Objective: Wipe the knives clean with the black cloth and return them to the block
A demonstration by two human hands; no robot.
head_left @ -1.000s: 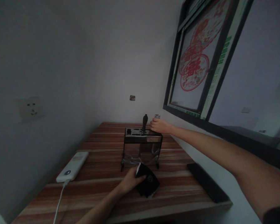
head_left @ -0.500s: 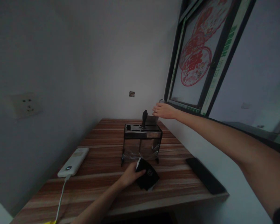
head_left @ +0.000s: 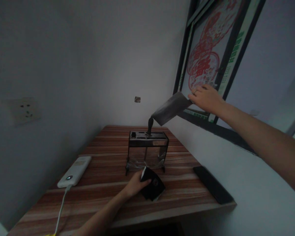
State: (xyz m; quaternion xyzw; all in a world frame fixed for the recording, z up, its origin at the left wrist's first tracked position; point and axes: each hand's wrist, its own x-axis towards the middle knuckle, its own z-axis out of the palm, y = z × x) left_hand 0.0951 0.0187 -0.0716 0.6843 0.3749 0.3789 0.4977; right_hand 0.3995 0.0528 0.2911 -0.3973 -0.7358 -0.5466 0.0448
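In the head camera's view, a person's right hand (head_left: 206, 97) held a broad-bladed cleaver (head_left: 172, 108) aloft at one o'clock from a clear-sided knife holder (head_left: 147, 143), its grip wrapped around the handle end. The blade slanted down toward eight o'clock, its lower end overlapping a dark upright handle (head_left: 150, 126) standing in the slotted top; whether the two touched could not be told. A small black piece (head_left: 133, 134) sat at the top's nine o'clock end, and a narrow upright shape (head_left: 146, 153) showed dimly inside, above crumpled clear film (head_left: 135, 164). At six o'clock, the left hand's (head_left: 136, 183) grip clasped a folded black cloth (head_left: 153, 184) over the wooden table (head_left: 108, 144). A white power bank (head_left: 75, 172) lay between eight and nine o'clock.
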